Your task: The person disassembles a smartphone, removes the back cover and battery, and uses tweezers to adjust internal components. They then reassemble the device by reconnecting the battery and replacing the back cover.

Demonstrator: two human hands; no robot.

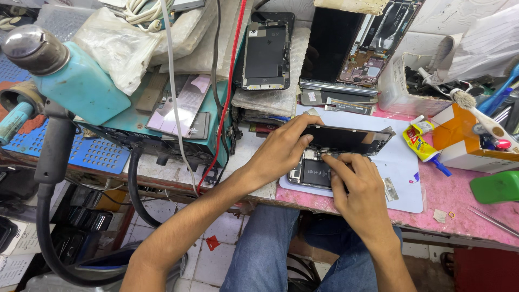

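The opened black phone (316,172) with its insides showing lies on the pale blue mat (403,178) on the pink bench top (459,200), right in front of you. Its dark glass screen (346,139) is tipped up over it. Your left hand (281,148) pinches the screen's left end. Your right hand (359,186) has its fingertips (331,157) pressed together at the screen's lower edge. A small yellow glue tube (423,145) lies just beside the mat. A teal plastic bottle (75,81) stands well apart, far left.
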